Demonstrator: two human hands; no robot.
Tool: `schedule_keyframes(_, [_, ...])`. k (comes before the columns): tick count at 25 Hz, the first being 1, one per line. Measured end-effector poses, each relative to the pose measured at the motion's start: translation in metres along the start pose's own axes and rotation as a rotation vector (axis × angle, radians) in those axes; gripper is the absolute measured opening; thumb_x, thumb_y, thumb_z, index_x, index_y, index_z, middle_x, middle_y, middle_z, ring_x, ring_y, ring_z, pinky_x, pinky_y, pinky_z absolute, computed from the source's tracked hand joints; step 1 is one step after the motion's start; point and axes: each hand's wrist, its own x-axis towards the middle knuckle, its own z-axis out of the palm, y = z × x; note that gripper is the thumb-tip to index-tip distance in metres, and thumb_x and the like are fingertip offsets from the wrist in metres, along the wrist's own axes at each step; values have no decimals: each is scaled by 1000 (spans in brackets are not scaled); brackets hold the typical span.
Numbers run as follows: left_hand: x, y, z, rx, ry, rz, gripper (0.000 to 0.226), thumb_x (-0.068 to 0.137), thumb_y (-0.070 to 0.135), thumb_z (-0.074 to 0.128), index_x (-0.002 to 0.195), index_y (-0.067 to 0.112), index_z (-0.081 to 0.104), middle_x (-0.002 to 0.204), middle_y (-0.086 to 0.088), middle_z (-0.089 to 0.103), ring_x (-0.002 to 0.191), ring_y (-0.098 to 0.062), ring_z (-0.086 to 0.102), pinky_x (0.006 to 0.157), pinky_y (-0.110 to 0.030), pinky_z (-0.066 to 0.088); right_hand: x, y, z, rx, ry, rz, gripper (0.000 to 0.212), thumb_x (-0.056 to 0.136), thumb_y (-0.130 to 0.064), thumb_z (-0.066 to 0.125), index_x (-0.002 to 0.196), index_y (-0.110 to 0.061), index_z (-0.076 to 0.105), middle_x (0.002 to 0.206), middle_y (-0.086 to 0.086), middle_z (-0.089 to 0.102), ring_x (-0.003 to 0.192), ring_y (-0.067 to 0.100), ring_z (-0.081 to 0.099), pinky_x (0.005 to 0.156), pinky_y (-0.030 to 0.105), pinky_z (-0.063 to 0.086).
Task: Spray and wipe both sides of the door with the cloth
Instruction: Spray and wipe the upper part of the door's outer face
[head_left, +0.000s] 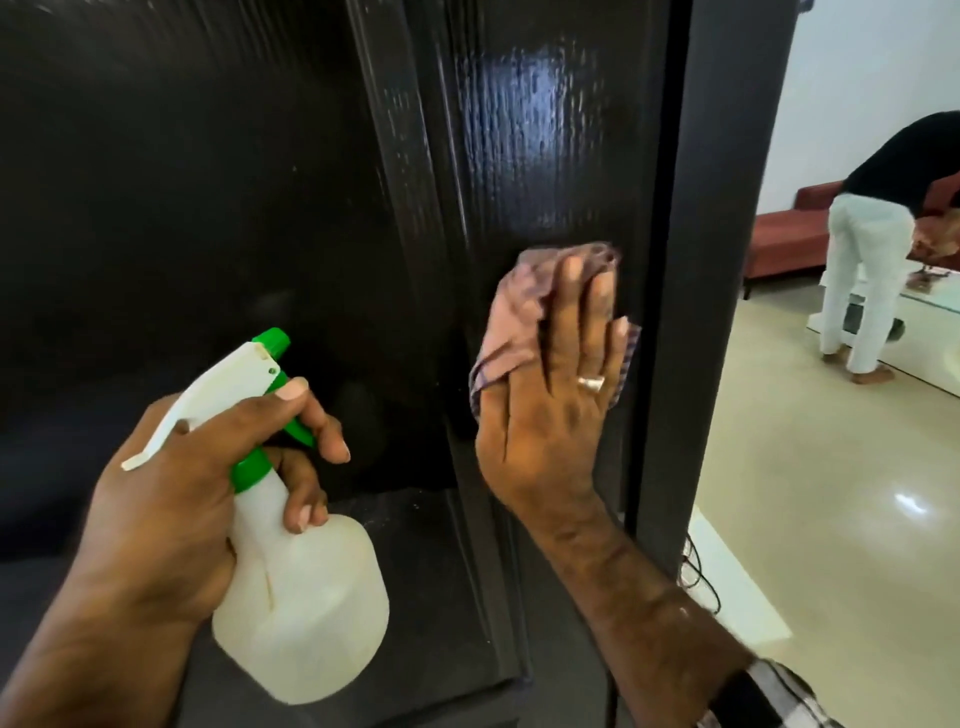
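A dark, glossy wooden door (218, 171) fills most of the view, with a wet sheen on its right stile. My right hand (550, 415) lies flat against that stile and presses a pinkish checked cloth (519, 312) onto the wood, fingers pointing up. A ring shows on one finger. My left hand (171, 499) grips a white spray bottle (306, 608) by its neck, with fingers on the green trigger. The green nozzle points up and right toward the door.
The door's free edge (711, 260) stands just right of my right hand. Beyond it lies a shiny beige floor (831, 519). Another person (872, 249) bends over near a red sofa (789, 244). Cables (701, 577) lie by the door's base.
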Motion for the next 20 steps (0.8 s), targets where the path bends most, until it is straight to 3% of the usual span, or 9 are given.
schedule_keyframes(2, [-5,6,-4,7,53,7,41,77,45,76,85,7,65,86,-29,63,39,-28,47,54,-40,52,-40,0,4,-77,-163,-267,60,107,-28,56,164,-15,41,177,14,15,164,42,13,130,64,12])
schedule_keyframes(4, [-10,10,-7,11,92,5,35,82,40,72,84,6,65,86,-30,63,39,-28,47,54,-40,52,-47,8,-1,-128,-190,-433,65,103,-28,64,164,-19,42,178,8,16,165,38,15,131,61,13])
schedule_keyframes(8, [-9,9,-7,39,106,-23,27,89,33,66,85,7,65,87,-29,63,39,-26,48,55,-40,52,12,-23,5,-74,-74,-230,61,105,-27,53,164,-17,41,174,9,23,164,39,16,130,64,18])
schedule_keyframes(10, [-10,10,-5,15,105,-23,28,87,35,68,84,7,65,87,-28,63,39,-26,47,54,-39,52,-4,-19,8,-73,-85,-337,61,105,-27,53,164,-16,41,174,10,28,164,38,18,130,63,19])
schedule_keyframes(13, [-12,14,-1,22,113,-12,26,86,34,67,82,8,66,86,-28,64,39,-26,47,54,-39,53,-25,40,-9,-192,-171,-628,65,103,-29,59,164,-16,41,173,6,34,163,33,26,130,58,23])
schedule_keyframes(15, [-14,16,-2,25,118,-16,26,86,35,68,81,9,66,86,-27,64,39,-26,47,55,-39,53,-24,47,-9,-164,-130,-557,62,104,-27,58,163,-15,43,172,7,35,162,35,28,128,60,25])
schedule_keyframes(20, [-32,18,-14,43,176,-27,25,87,32,67,82,8,67,86,-27,65,41,-26,49,56,-40,54,-25,34,5,-34,107,-88,60,108,-21,47,165,-5,32,172,21,25,162,44,18,129,66,15])
